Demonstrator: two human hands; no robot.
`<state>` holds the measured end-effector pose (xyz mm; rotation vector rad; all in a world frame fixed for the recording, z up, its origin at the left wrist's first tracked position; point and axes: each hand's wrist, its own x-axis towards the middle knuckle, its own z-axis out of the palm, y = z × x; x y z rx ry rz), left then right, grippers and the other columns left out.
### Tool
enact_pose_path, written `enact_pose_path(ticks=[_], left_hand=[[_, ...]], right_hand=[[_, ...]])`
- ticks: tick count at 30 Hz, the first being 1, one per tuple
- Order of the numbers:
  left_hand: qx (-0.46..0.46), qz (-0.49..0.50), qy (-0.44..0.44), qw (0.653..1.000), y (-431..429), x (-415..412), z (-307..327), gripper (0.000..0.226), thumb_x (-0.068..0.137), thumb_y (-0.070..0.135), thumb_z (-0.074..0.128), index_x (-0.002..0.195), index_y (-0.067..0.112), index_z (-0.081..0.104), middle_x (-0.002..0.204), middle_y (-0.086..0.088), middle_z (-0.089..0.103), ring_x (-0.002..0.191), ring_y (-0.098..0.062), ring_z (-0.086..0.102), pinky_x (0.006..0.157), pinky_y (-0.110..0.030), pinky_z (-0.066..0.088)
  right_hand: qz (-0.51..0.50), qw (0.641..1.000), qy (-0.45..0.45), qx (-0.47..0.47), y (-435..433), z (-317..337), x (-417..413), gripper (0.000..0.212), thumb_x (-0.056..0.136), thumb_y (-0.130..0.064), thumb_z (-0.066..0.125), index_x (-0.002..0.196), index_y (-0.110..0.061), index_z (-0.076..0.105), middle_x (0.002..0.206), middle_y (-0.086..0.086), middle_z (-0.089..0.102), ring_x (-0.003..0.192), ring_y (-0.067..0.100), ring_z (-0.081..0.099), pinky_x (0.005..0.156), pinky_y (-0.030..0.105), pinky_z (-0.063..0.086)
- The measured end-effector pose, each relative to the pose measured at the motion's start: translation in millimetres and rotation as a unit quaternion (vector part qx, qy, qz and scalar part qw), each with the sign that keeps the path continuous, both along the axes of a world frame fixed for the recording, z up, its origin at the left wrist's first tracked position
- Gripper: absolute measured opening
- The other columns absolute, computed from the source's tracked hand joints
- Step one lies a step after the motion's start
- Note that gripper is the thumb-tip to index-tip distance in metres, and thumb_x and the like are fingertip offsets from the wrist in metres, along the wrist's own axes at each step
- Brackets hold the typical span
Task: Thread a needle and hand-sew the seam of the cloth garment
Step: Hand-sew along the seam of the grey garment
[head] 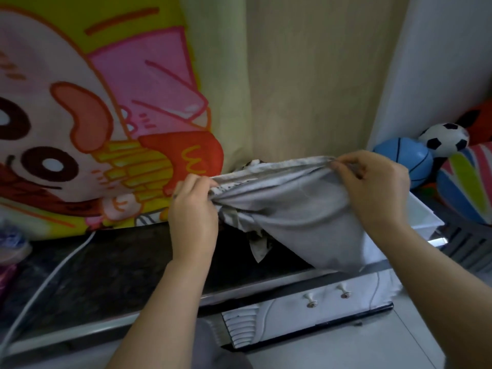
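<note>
My right fingers [343,166] are curled and pinched on the top edge of the grey cloth garment [292,206], right of centre in the frame. My left fingers [206,183] are bunched tight on the same edge, left of centre and a little lower. Between the two pinches the hemmed edge [269,167] runs taut, its long axis nearly across the frame and rising toward the right. The stretch I need to inspect therefore lies straight between the fingertips. The left hand [193,211] and right hand [372,190] both grip it, and I judge neither to be nearer.

The garment is light grey, soft and plain on the face turned to me. A white, dark-speckled layer shows along the top edge and in a crumpled tail under the left hand. The bulk sags from the edge as a loose pouch toward the lower right, over the dark countertop [106,275].

I see no needle and no thread, so I judge threading is not yet begun; this looks like finding the seam.

Further out, a cartoon-printed cloth [80,102] fills the upper left, a white cable [53,275] crosses the counter at lower left, and a blue ball [407,161] sits at the right.
</note>
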<state>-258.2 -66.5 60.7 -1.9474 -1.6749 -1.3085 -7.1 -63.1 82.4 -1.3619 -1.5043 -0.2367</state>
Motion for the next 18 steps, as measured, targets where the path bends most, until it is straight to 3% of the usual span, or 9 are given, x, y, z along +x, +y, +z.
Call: enact_pose_path(ticks=[2,3,5,8,10,12,14,16,18], left_hand=[[0.052,-0.019,0.006,0.998,-1,-1,1,0.033,0.065,-0.020,0.047,0.084,0.001,0.064,0.084,-0.011,0.057,0.080,-0.029,0.049,0.065,-0.036,0.041],[0.031,-0.021,0.013,0.999,-1,-2,-2,0.033,0.066,-0.018,0.048,0.086,0.002,0.064,0.085,-0.010,0.058,0.081,-0.029,0.050,0.066,-0.036,0.041],[-0.117,0.000,0.047,0.992,0,-6,-11,0.033,0.075,-0.014,0.050,0.092,0.011,0.065,0.091,-0.005,0.059,0.089,-0.030,0.056,0.069,-0.036,0.042],[-0.412,0.073,0.092,0.904,2,-15,-31,0.044,0.088,-0.004,0.046,0.114,0.025,0.065,0.119,-0.004,0.057,0.108,-0.031,0.055,0.080,-0.037,0.047],[-0.500,0.078,0.046,0.861,0,-23,-34,0.042,0.089,0.003,0.051,0.116,0.032,0.065,0.132,-0.004,0.049,0.119,-0.033,0.047,0.094,-0.045,0.047],[-0.501,0.072,-0.015,0.862,-5,-27,-30,0.032,0.088,0.019,0.061,0.116,0.034,0.064,0.138,-0.001,0.043,0.127,-0.033,0.041,0.105,-0.052,0.039],[-0.435,0.075,-0.030,0.897,-13,-18,-22,0.035,0.086,0.027,0.065,0.119,0.033,0.056,0.136,0.003,0.037,0.130,-0.030,0.037,0.110,-0.053,0.031],[-0.288,0.040,-0.033,0.956,-26,10,-11,0.033,0.085,0.025,0.065,0.116,0.029,0.052,0.128,0.005,0.039,0.125,-0.023,0.038,0.109,-0.047,0.031],[-0.161,-0.046,-0.027,0.986,-31,42,-7,0.034,0.083,0.024,0.069,0.113,0.024,0.053,0.122,0.004,0.047,0.117,-0.019,0.044,0.107,-0.049,0.035]], right_hand=[[-0.011,1.000,0.013,0.020,0,-1,2,0.015,0.086,-0.024,0.068,0.085,-0.009,0.073,0.075,0.005,0.070,0.069,0.020,0.063,0.066,0.036,0.052],[-0.011,1.000,0.016,0.013,1,-3,4,0.015,0.086,-0.023,0.068,0.086,-0.009,0.074,0.076,0.005,0.071,0.070,0.021,0.063,0.067,0.036,0.052],[0.013,0.999,0.012,-0.037,2,-7,4,0.012,0.085,-0.021,0.068,0.088,-0.011,0.074,0.079,0.003,0.071,0.072,0.020,0.064,0.072,0.032,0.051],[0.099,0.985,-0.012,-0.143,1,-16,0,0.008,0.085,-0.018,0.067,0.087,-0.017,0.074,0.078,-0.004,0.069,0.068,0.004,0.059,0.070,0.017,0.045],[0.128,0.972,-0.033,-0.193,-1,-18,-4,0.007,0.085,-0.019,0.068,0.086,-0.021,0.074,0.067,-0.011,0.062,0.062,-0.006,0.055,0.066,0.009,0.043],[0.143,0.967,-0.037,-0.207,-3,-17,-7,0.006,0.084,-0.018,0.068,0.085,-0.019,0.074,0.057,-0.022,0.051,0.063,-0.017,0.052,0.062,0.001,0.038],[0.152,0.963,-0.042,-0.219,-4,-13,-9,0.006,0.085,-0.016,0.068,0.085,-0.017,0.074,0.040,-0.021,0.044,0.059,-0.022,0.049,0.060,-0.001,0.036],[0.163,0.959,-0.052,-0.226,-5,-9,-11,0.006,0.086,-0.017,0.067,0.085,-0.016,0.073,0.043,-0.031,0.048,0.056,-0.020,0.048,0.059,0.001,0.036],[0.171,0.956,-0.059,-0.231,-5,-7,-12,0.006,0.086,-0.018,0.066,0.086,-0.017,0.073,0.046,-0.039,0.046,0.055,-0.018,0.048,0.059,0.002,0.036]])
